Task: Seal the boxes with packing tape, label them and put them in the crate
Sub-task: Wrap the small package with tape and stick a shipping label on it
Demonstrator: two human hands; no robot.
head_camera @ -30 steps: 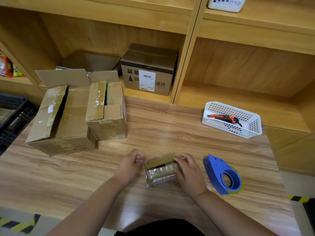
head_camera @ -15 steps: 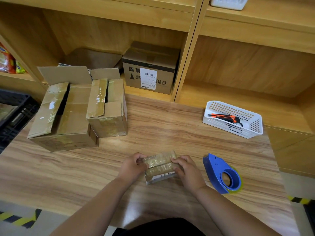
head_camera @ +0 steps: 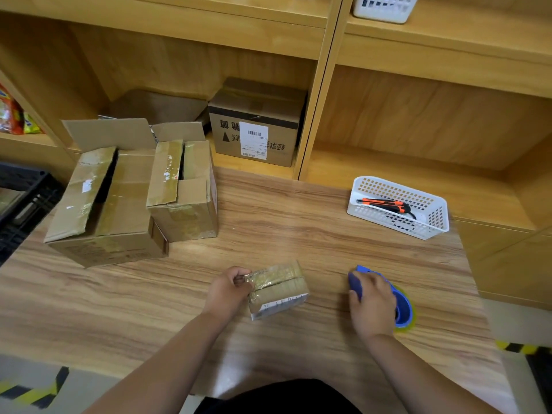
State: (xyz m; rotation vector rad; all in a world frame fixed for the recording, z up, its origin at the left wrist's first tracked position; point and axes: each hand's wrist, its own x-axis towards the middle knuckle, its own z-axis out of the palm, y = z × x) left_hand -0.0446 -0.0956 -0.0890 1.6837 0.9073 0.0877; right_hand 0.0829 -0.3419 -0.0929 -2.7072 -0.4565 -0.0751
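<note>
A small cardboard box (head_camera: pixel 279 289), wrapped in old shiny tape, sits on the wooden table (head_camera: pixel 268 222) near its front edge. My left hand (head_camera: pixel 228 289) grips the box's left end. My right hand (head_camera: pixel 372 303) lies over the blue tape dispenser (head_camera: pixel 401 306) to the right of the box, fingers curled round its handle. Two larger cardboard boxes stand at the table's back left: a wide box (head_camera: pixel 104 204) with loose flaps and a narrower box (head_camera: pixel 185 192) beside it. A black crate (head_camera: pixel 21 198) sits off the table's left edge.
A white plastic basket (head_camera: pixel 433 222) with an orange-and-black utility knife (head_camera: pixel 385 204) stands at the back right. A labelled carton (head_camera: pixel 257 121) rests in the wooden shelf behind. Another white basket (head_camera: pixel 385 8) sits on the upper shelf. Snack packets (head_camera: pixel 12 115) lie far left.
My right hand has left the small box and moved right onto the tape dispenser. My left hand stays on the box's left end.
</note>
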